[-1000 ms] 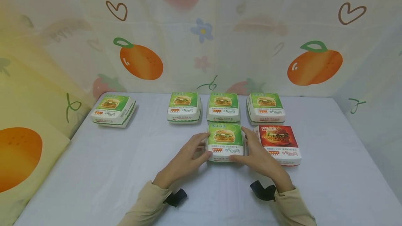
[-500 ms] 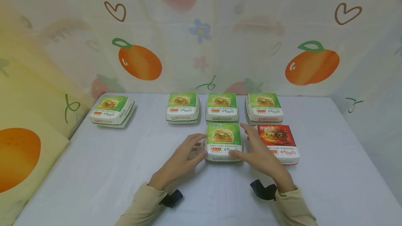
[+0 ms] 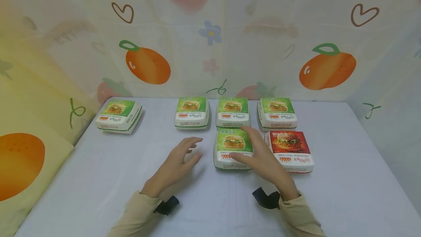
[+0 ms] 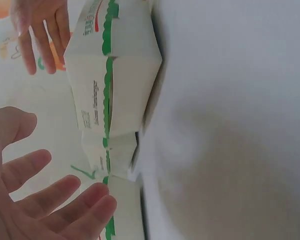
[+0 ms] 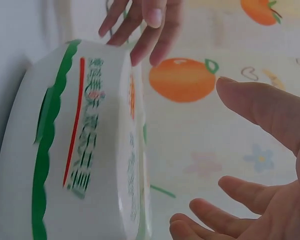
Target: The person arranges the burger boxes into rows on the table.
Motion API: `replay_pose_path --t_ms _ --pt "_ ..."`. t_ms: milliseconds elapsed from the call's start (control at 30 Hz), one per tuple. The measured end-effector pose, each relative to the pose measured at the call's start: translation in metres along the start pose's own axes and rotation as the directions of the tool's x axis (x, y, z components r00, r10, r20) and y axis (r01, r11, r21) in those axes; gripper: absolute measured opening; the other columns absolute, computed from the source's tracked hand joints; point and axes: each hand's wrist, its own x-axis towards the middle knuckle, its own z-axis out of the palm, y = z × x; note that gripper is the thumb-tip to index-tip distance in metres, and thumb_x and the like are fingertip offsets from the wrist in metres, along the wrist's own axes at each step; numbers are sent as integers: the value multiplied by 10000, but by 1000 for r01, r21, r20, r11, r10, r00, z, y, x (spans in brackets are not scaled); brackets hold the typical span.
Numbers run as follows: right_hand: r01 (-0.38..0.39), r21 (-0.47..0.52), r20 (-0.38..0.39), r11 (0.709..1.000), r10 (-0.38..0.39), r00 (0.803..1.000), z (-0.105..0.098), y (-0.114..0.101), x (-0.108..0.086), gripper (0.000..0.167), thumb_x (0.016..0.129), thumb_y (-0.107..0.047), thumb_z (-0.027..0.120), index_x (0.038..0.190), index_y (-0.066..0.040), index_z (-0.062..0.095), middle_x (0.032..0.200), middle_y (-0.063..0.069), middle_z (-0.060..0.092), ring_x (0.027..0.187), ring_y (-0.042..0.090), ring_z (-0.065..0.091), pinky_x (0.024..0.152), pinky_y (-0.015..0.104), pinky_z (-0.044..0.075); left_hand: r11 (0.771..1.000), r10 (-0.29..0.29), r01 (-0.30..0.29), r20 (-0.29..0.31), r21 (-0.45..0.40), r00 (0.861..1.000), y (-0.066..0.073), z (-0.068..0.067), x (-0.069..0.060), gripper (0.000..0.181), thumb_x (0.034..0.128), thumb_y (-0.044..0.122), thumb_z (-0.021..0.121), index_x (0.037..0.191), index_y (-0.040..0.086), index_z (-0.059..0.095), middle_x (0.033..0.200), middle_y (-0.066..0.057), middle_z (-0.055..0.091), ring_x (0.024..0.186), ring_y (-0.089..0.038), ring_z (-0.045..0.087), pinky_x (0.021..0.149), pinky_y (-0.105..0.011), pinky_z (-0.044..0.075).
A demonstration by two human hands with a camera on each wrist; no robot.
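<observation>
A green and white burger box [image 3: 231, 145] sits in the front row, close against the green box [image 3: 232, 114] behind it. My left hand [image 3: 172, 165] hovers to its left, apart from it, with fingers spread and nothing held. Over the box's right side hangs my right hand [image 3: 266, 159], hiding part of the lid; in the right wrist view its thumb and fingers [image 5: 260, 107] are spread and apart from the box [image 5: 97, 140]. A red and white burger box [image 3: 291, 147] stands to the right, partly behind the right hand.
Two more green boxes, one left [image 3: 192, 112] and one right [image 3: 277, 113], flank the middle one in the back row. Another green box [image 3: 119, 115] stands at the far left, turned slightly. A fruit-print curtain [image 3: 210, 61] rises behind the white table [image 3: 158, 149].
Both hands have let go of the front green box. My left hand has drawn back to the left; my right has shifted slightly left above the lid. The boxes stay in place.
</observation>
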Motion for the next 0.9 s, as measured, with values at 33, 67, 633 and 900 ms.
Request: replay_pose_path --t_ms 33,67,633,900 --pt "3 11 4 1000 -3 1000 2 -2 2 838 866 -311 765 1530 -100 297 1572 113 314 1394 327 356 1155 610 326 1000 6 -6 -5 9 1000 -2 -2 -1 468 968 167 640 1407 83 504 1416 -86 533 1220 -320 587 1007 -462 525" --pt "8 23 9 1000 -8 1000 4 -4 3 838 866 -312 765 1531 -106 298 1572 105 314 1402 322 351 1164 607 314 1000 14 -14 -11 19 1000 -3 -4 -1 465 967 162 641 1403 74 506 1407 -93 540 1214 -324 589 1000 -465 528" --pt "101 71 34 992 -104 994 44 -39 28 782 860 -272 777 1513 -124 372 1590 76 331 1481 271 311 1187 548 317 992 34 -19 -124 122 992 -26 -44 -7 421 962 139 645 1364 71 541 1377 -139 566 1199 -363 583 968 -527 527" --pt "156 82 19 984 -158 987 57 -48 37 770 864 -277 776 1512 -145 383 1566 57 367 1420 263 401 1136 511 403 983 49 -20 -155 182 987 -37 -60 -11 397 962 129 639 1342 51 556 1349 -170 577 1159 -377 592 932 -549 530"
